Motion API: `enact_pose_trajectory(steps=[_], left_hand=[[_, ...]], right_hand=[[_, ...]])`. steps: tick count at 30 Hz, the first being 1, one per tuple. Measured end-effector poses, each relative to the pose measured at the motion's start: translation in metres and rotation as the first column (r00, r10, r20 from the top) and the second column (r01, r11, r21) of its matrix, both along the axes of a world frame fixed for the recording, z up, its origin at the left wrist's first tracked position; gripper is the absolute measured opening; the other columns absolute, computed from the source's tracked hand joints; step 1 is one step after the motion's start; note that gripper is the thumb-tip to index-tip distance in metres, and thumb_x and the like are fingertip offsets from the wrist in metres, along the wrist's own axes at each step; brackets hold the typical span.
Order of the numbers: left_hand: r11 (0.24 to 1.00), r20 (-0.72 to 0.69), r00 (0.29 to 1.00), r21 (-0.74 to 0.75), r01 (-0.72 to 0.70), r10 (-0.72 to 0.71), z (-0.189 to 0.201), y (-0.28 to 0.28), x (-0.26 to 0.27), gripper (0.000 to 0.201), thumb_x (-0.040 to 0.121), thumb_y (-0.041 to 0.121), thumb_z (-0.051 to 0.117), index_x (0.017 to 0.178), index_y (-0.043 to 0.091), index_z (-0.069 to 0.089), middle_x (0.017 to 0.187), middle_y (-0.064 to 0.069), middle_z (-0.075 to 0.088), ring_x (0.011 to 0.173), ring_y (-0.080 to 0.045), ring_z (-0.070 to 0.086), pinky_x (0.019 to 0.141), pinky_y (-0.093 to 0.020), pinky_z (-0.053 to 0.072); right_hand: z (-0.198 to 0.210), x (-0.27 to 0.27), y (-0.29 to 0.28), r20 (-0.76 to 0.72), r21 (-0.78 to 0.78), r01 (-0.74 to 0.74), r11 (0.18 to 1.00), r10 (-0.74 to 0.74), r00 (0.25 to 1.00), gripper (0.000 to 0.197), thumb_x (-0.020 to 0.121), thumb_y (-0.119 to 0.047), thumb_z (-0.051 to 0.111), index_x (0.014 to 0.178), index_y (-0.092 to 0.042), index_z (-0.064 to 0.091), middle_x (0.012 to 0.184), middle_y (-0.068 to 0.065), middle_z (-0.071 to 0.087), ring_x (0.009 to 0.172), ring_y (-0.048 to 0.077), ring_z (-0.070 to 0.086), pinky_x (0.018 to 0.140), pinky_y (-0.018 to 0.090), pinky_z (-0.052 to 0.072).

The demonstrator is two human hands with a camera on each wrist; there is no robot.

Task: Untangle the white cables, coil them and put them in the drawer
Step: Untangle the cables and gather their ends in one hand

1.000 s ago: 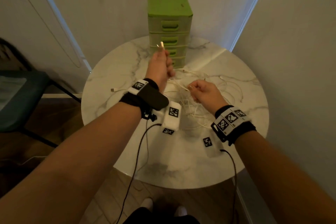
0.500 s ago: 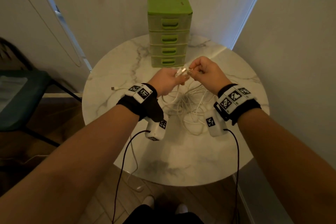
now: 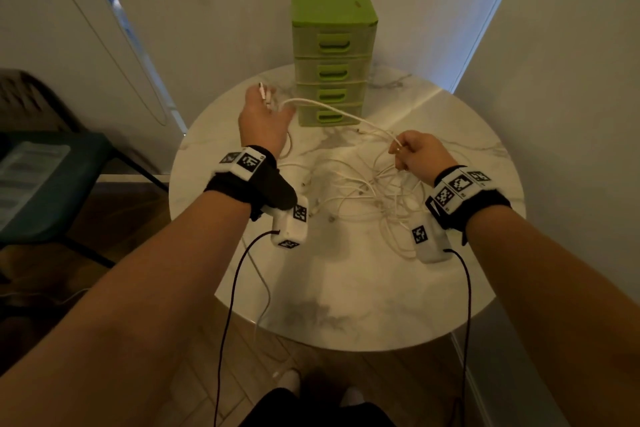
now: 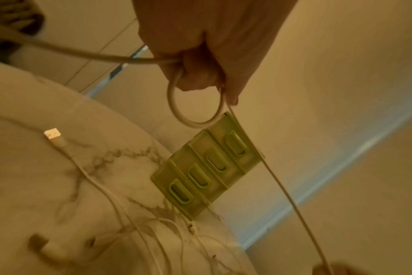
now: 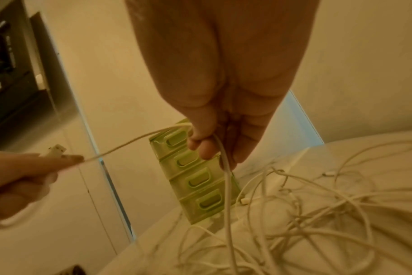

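Holding white cable [image 3: 332, 107] stretched between hands: my left hand [image 3: 265, 121] grips plug end with small loop, my right hand [image 3: 417, 152] pinches it above tangle [image 3: 374, 198] on table [image 3: 346, 305]. Drawer unit [image 3: 332, 45] closed. Risk: hard pull tightens knots, drags pile off edge.

No readable text anywhere; the wristbands [image 3: 246, 163] carried only black-and-white square marker codes, no letters or numbers legible.
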State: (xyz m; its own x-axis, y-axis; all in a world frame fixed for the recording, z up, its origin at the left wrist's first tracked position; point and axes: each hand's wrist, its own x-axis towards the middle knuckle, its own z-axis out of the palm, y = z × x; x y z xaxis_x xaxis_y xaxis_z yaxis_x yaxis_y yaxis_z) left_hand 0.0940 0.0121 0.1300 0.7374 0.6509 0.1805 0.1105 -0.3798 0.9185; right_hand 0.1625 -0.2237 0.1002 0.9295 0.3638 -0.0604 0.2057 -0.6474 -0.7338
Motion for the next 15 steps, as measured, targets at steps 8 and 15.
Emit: enact_pose_trajectory(steps=[8,15], left_hand=[[0.819,-0.272,0.798,0.054,0.571,-0.538,0.002,-0.059,-0.009,0.022,0.079,0.028,0.072,0.090,0.009,0.068,0.077,0.001,0.061,0.073,-0.010,0.055,0.071,-0.027,0.044],[0.849,-0.100,0.845,-0.127,0.514,-0.526,0.001,-0.074,0.002,0.024,0.082,0.024,0.066,0.091,0.001,0.067,0.081,-0.011,0.062,0.077,-0.018,0.053,0.077,-0.034,0.043]], right_hand=[[0.034,-0.007,0.032,-0.083,0.392,0.065,0.918,-0.036,0.996,0.011,0.092,-0.005,0.050,0.093,-0.006,0.061,0.062,0.007,0.056,0.038,0.001,0.055,0.049,0.014,0.053],[0.067,-0.012,0.042,-0.118,0.604,0.085,0.792,-0.017,0.993,0.011,0.092,-0.006,0.050,0.100,-0.006,0.058,0.075,0.005,0.060,0.052,0.004,0.062,0.053,0.016,0.054]])
